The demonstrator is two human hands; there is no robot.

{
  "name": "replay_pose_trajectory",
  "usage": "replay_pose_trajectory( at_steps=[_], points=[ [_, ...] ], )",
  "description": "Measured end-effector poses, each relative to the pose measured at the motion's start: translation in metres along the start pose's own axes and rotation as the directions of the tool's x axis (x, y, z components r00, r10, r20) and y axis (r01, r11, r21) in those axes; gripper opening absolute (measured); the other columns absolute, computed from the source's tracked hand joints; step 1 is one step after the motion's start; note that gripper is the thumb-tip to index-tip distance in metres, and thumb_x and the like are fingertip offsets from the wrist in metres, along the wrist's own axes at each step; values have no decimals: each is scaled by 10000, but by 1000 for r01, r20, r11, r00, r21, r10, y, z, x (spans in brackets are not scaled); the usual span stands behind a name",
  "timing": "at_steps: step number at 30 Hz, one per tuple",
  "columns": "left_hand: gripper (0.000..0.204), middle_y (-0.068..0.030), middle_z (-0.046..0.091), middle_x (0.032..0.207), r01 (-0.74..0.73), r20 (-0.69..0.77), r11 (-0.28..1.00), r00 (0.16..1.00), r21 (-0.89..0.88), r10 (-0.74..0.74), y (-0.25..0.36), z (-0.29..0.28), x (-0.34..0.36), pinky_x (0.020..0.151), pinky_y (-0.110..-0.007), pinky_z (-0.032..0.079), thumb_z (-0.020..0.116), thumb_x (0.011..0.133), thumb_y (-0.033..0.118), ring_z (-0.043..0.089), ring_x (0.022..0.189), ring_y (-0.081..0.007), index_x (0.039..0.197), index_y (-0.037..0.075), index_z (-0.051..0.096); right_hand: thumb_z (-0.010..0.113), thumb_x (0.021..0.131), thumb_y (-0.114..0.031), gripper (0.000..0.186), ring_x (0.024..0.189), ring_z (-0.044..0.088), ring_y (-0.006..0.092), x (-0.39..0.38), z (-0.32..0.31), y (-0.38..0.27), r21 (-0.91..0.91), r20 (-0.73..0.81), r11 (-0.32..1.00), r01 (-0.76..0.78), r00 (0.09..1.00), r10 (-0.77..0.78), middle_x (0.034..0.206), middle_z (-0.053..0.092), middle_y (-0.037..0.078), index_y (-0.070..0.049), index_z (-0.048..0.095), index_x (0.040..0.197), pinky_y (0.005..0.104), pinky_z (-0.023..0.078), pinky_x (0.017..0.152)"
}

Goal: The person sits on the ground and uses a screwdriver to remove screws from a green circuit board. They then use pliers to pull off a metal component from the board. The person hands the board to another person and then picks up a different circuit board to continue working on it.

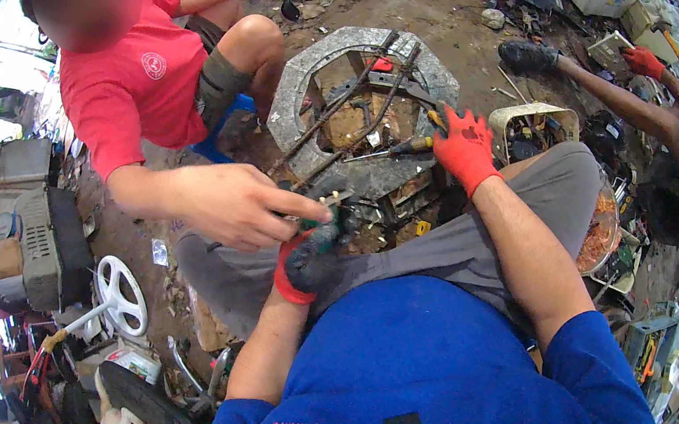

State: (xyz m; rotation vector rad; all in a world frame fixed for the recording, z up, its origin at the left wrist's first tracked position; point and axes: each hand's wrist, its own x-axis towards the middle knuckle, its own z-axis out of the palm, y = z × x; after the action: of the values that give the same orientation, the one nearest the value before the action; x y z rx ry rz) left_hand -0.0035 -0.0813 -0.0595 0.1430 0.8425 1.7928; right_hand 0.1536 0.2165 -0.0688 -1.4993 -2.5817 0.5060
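Note:
My left hand (pixel 310 261), in a grey and red glove, is closed around a dark, greenish piece I cannot make out. Right above it reaches a co-worker's bare hand (pixel 242 206), close to small whitish bits (pixel 330 199). My right hand (pixel 465 148), in a red glove, rests at the right side of an octagonal stone-like frame (pixel 305 71), its fingers spread. Against its thumb side lies a screwdriver (pixel 413 145) with a yellow and black handle. Another yellow-handled tool (pixel 437 121) shows beside its fingertips. Rusty bars (pixel 334 112) cross the frame's opening.
A co-worker in a red shirt (pixel 130 96) sits at left on a blue stool (pixel 213 133). Right of my knee stands a pale bin (pixel 545 112) of scrap beside a basin of copper-coloured wire (pixel 601 229). Another person's leg (pixel 619 97) stretches in at upper right. A white steering-wheel-like part (pixel 123 297) lies lower left.

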Motion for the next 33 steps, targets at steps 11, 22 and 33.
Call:
replay_pose_trajectory(
  at_steps=[11,22,33],
  points=[
    [754,-214,540,1339,-257,340,-275,884,927,322,8,98,-16,1091,-409,376,728,783,106,503,1277,-318,1444,-19,389,659,853,-375,617,1341,406,459,-1,-1,0,-16,39,1000,-24,999,25,1406,490,224,-211,500,1426,543,328,1110],
    [767,-223,556,1316,-218,296,-228,863,949,409,17,111,-18,1053,-400,419,763,749,104,555,1226,-325,1410,-53,407,660,832,-392,610,1302,447,412,0,5,6,-21,17,1000,-12,1000,13,1363,522,191,-181,526,1388,576,357,1068],
    [684,-184,582,1288,-232,296,-204,872,951,390,19,119,-19,1037,-384,433,735,783,97,570,1198,-288,1396,-13,450,690,768,-384,608,1172,538,411,-2,5,10,-1,-49,999,48,998,-48,1225,599,194,-162,579,1323,527,432,980]
  ],
)
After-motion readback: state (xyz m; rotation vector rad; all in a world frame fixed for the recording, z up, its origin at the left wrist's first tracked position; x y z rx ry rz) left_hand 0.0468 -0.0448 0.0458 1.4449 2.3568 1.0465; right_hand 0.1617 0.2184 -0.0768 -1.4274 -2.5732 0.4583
